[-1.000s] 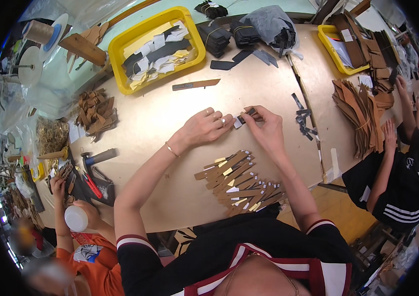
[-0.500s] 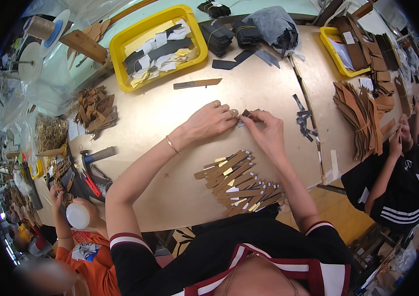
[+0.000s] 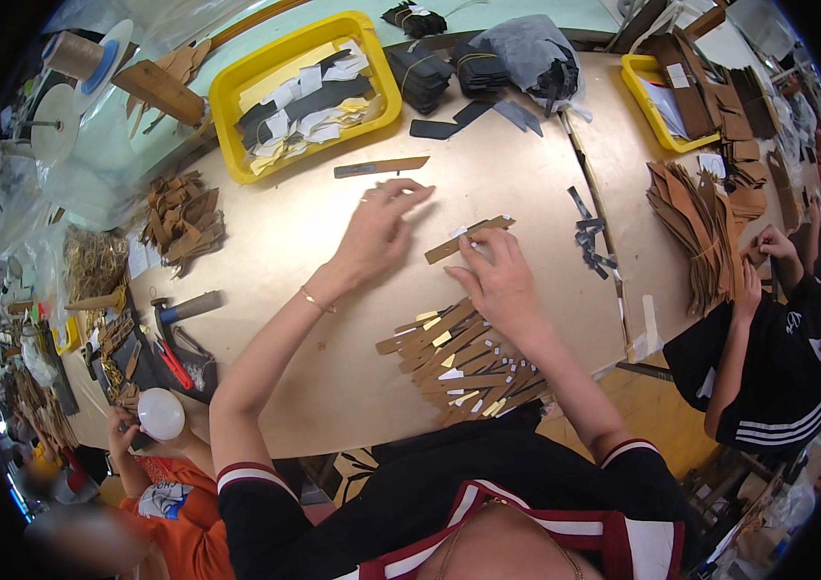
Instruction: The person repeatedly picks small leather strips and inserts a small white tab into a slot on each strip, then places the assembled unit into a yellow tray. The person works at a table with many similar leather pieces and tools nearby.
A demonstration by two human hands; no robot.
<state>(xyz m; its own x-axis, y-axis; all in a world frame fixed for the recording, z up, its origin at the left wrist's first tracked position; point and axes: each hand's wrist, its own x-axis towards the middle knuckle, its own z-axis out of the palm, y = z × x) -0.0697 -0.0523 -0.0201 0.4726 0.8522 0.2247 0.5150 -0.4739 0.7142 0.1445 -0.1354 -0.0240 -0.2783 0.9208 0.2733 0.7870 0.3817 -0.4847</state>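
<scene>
A brown leather strip (image 3: 444,251) with a white tag and a dark end lies slanted in front of me. The bent fingers of my right hand (image 3: 502,285) hold it from above, the thumb standing apart from it. My left hand (image 3: 378,232) is raised off to the left with its fingers stretched out and nothing in them. Below my right hand spreads a pile of similar tagged strips (image 3: 463,362). Beyond my left hand, a single brown and dark strip (image 3: 381,167) lies by itself.
A yellow tray (image 3: 227,126) of paper and dark pieces stands at the far left, beside black bundles (image 3: 420,77). Dark scraps (image 3: 588,234) lie to the right, near a table seam. A hammer (image 3: 188,307) and leather scraps (image 3: 181,215) are leftward. Co-workers sit on both sides.
My hands have parted: the left has drawn back leftward and opened, the right has shifted slightly left and nearer. The strip, mostly hidden before, now shows under my right fingers.
</scene>
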